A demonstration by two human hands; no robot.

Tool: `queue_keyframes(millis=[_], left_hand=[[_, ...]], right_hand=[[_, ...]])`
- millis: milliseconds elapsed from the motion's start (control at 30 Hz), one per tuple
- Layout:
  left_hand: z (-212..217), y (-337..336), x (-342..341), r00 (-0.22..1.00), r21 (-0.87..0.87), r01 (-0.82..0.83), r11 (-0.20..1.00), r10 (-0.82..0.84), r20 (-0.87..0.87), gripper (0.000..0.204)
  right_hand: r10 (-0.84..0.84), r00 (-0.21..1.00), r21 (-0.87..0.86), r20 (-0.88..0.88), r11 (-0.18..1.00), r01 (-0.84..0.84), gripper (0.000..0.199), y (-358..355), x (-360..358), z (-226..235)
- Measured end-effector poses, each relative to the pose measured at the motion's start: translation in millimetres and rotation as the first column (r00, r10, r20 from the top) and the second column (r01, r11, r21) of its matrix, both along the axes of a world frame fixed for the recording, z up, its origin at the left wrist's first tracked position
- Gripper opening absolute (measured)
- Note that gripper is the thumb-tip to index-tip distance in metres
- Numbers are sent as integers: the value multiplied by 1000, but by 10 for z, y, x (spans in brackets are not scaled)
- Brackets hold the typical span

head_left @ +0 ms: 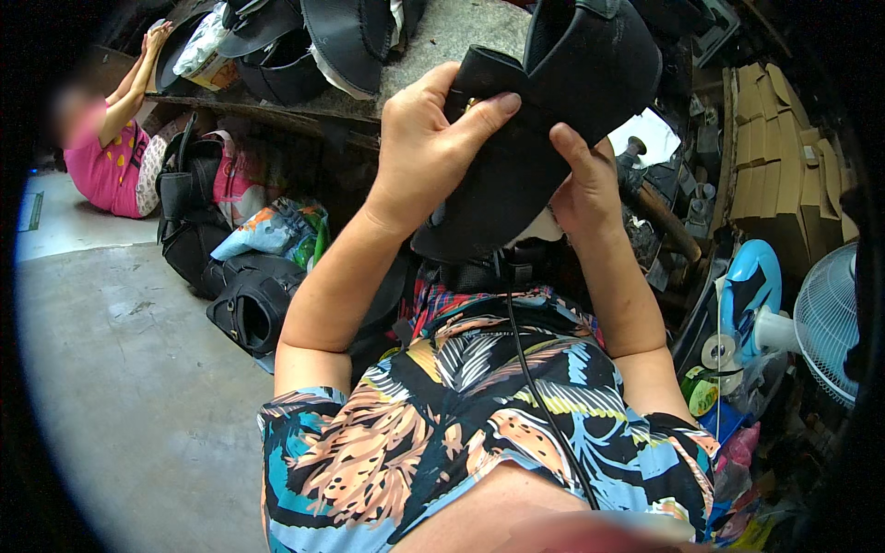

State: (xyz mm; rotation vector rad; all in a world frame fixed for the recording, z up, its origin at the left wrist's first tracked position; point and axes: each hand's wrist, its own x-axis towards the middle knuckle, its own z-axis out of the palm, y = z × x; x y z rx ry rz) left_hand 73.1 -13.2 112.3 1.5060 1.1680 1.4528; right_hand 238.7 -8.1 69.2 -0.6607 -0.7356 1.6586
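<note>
Raised in front of me is a black, leather-like stitched piece (516,166) with a V-shaped notch at the top and a rounded lower end. My left hand (433,138) pinches its upper left edge, thumb on the front, and a small brass-coloured bit shows beside that thumb. On the right edge, my right hand (587,184) holds the piece with its thumb in front; the other fingers are mostly hidden behind it. A pale patch shows beneath the piece by my right palm.
Ahead stands a grey worktable (433,46) bearing more curved black pieces (346,41). Black bags or cases (249,309) lie on the floor at left, near a seated person in pink (111,166). Cardboard boxes (774,147) and a fan (825,323) stand at right.
</note>
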Motion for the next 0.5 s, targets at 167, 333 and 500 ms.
queue_keyframes(millis=[167, 333, 500], left_hand=[[-51, -13, 60, 995, 52, -36, 998, 41, -96, 22], [-3, 6, -12, 997, -49, 21, 999, -25, -80, 26], [-26, 73, -75, 1000, -13, -5, 1000, 5, -7, 31]], right_hand=[[-64, 998, -82, -20, 995, 63, 41, -28, -31, 53], [-127, 992, -7, 0, 992, 127, 38, 46, -58, 64], [-160, 987, 64, 18, 985, 159, 39, 21, -75, 97]])
